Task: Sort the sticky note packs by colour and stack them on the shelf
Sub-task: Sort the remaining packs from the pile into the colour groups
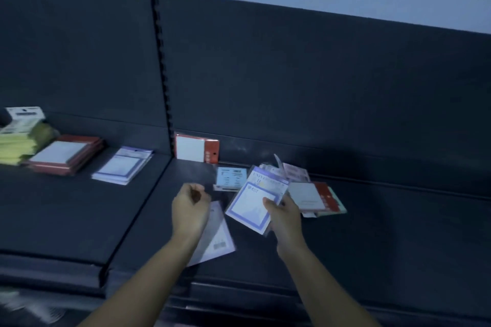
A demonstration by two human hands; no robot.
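On the dark shelf (372,233), the right hand (283,216) pinches a purple-bordered pack (255,199) in its grip, tilted above the loose pile (305,188) right of centre, where a blue pack (229,177) lies at its left edge. The left hand (190,206) has curled fingers over another purple pack (216,239); I cannot tell whether its grip holds it. To the far left sit a yellow-green stack (18,145), a red stack (63,154) and a purple stack (123,166). A red pack (196,151) stands against the back panel.
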